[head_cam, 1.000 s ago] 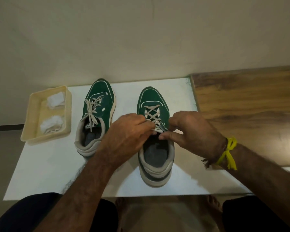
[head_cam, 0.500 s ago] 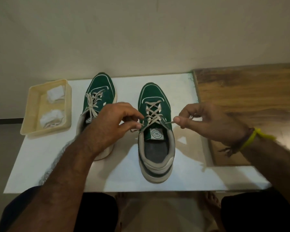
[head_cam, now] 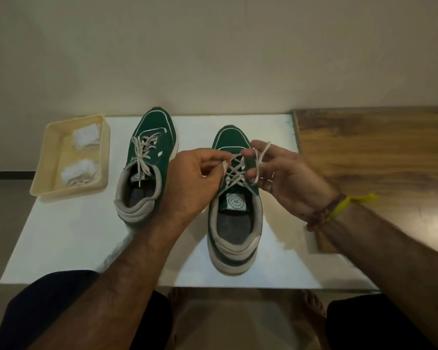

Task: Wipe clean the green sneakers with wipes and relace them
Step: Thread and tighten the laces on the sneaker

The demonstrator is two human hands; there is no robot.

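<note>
Two green sneakers with grey heels stand toes away from me on a white board (head_cam: 68, 238). The left sneaker (head_cam: 151, 157) has its white lace tied in a bow. The right sneaker (head_cam: 234, 218) is laced, its two lace ends loose. My left hand (head_cam: 195, 183) pinches the left lace end above the tongue. My right hand (head_cam: 281, 173) has the right lace end (head_cam: 259, 160) looped around its raised fingers, over the shoe's eyelets. Both hands hide part of the lacing.
A cream plastic tray (head_cam: 48, 173) with two crumpled white wipes (head_cam: 85, 138) sits at the board's left edge. A wooden table top (head_cam: 377, 152) lies to the right. A plain wall stands behind. My knees and bare feet show below the board's near edge.
My hands had pulled the two lace ends apart sideways; now both have come back over the shoe, and the right lace end is wrapped around my right fingers.
</note>
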